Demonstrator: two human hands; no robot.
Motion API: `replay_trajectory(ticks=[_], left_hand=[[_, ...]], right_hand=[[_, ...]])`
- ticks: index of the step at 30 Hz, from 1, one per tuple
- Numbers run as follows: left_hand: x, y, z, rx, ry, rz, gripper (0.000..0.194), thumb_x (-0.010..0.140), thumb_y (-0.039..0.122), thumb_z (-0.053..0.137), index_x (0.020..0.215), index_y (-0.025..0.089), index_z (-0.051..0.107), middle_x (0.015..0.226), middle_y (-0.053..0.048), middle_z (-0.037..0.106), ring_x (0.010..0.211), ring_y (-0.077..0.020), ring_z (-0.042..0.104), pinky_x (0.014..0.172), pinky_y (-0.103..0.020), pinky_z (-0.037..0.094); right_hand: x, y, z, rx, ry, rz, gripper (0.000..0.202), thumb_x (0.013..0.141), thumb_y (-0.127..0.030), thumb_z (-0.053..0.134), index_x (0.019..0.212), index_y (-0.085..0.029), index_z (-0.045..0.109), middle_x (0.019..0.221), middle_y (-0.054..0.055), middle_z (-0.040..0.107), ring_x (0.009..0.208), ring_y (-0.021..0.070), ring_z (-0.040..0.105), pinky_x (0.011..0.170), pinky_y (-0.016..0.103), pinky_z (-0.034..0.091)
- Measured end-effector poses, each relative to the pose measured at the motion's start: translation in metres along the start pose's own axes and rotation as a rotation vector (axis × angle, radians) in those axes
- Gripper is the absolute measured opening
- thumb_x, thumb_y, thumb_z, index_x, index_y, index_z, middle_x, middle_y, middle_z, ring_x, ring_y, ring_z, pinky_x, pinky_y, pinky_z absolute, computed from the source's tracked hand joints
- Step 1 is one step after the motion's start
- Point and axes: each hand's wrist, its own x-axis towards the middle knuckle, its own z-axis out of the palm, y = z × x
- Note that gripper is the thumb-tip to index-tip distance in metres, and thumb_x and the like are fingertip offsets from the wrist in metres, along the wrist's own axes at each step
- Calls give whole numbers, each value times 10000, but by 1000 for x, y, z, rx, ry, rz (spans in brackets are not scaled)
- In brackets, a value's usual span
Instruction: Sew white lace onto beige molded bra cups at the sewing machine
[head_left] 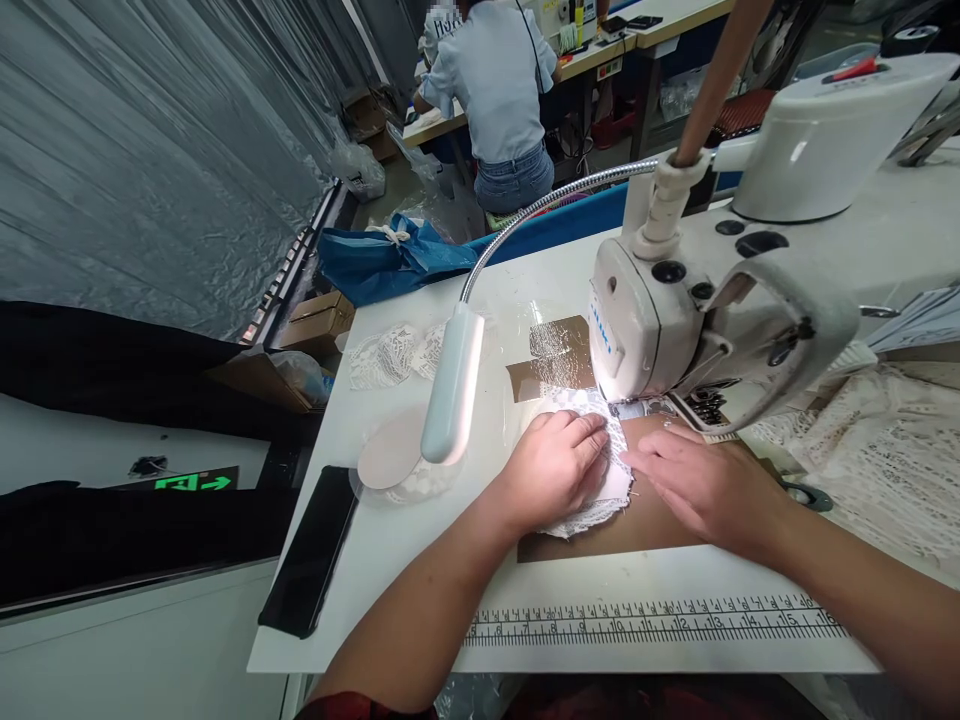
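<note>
Lace fabric piece [616,482], white and ragged-edged, lies on the table [390,565] beside the sewing machine's head [634,320]. Your left hand [562,462] rests palm-down over it, fingers extended side by side; your right hand [701,482] points its index fingertip at the edge, any pinch being impossible to tell. At left, a cardboard box [249,380] holds clear plastic [301,374]. Smooth brown sheet [654,525] underlies the lace; ribbed metal gooseneck [570,187] carries a rounded lamp [446,390].

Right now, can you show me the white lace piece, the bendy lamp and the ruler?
White lace piece [616,482], head view: its lower right part.
Gooseneck lamp [454,385], head view: its pale lamp head.
Ruler [652,625], head view: middle of its printed scale.
</note>
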Motion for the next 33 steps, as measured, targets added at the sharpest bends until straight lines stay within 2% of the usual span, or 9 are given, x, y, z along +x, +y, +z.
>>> replay_trajectory(ticks=[3, 7, 12, 16, 21, 27, 30, 33], left_hand=[[-1, -1, -2, -55, -15, 16, 277, 970, 250, 427, 1002, 128, 674, 1136, -121, 674, 929, -211, 603, 821, -366, 489], [-2, -1, -1, -30, -61, 47, 263, 970, 260, 441, 1045, 136, 660, 1152, -111, 672, 911, -211, 597, 793, -356, 479], [-3, 2, 1, 41, -74, 48, 329, 983, 264, 415, 1216, 134, 606, 1308, -124, 611, 908, -218, 577, 766, -370, 469], [-2, 2, 2, 59, -78, 33, 386, 988, 298, 401, 1287, 128, 576, 1347, -141, 588, 915, -233, 571, 773, -382, 473], [4, 2, -2, 39, -105, 2, 435, 991, 379, 399, 1298, 123, 572, 1374, -138, 569, 984, -254, 573, 834, -409, 479], [5, -3, 1, 29, -90, 20, 379, 979, 276, 425, 1292, 122, 573, 1376, -109, 576, 1005, -248, 562, 837, -399, 469], [3, -6, 5, 24, -64, 43, 367, 961, 233, 449, 1293, 132, 570, 1376, -104, 577, 1040, -246, 552, 862, -402, 458], [2, -7, 6, 24, -47, 55, 364, 966, 233, 434, 1287, 139, 578, 1367, -110, 584, 1064, -251, 547, 874, -405, 451]], right_hand=[[-3, -2, -2, 111, -41, -40, 298, 877, -99, 438, 1011, -196, 686, 774, 48, 620, 720, 166, 522, 662, 296, 368], [-2, -2, -4, 156, -54, -20, 274, 907, -142, 441, 1011, -205, 686, 762, 38, 626, 725, 164, 538, 678, 300, 379], [5, -1, -6, -67, 13, 103, 367, 894, -131, 432, 1171, -200, 662, 828, 56, 686, 692, 173, 575, 590, 291, 357], [12, -5, -9, -225, -13, 120, 413, 844, -78, 431, 1134, -205, 697, 822, 54, 702, 575, 152, 535, 522, 296, 306], [16, -8, -7, -358, 45, 101, 409, 828, -82, 439, 1106, -187, 721, 824, 69, 711, 543, 164, 518, 495, 311, 284], [15, -6, -5, -349, 66, 119, 405, 812, -83, 459, 1083, -209, 733, 900, 67, 737, 512, 148, 501, 516, 302, 321], [11, -3, -2, -303, 44, 124, 401, 826, -102, 462, 1108, -218, 721, 912, 67, 735, 566, 162, 548, 547, 296, 361], [4, 1, 6, -237, 41, 157, 397, 857, -133, 441, 1135, -241, 704, 946, 73, 725, 715, 193, 610, 640, 299, 423]])
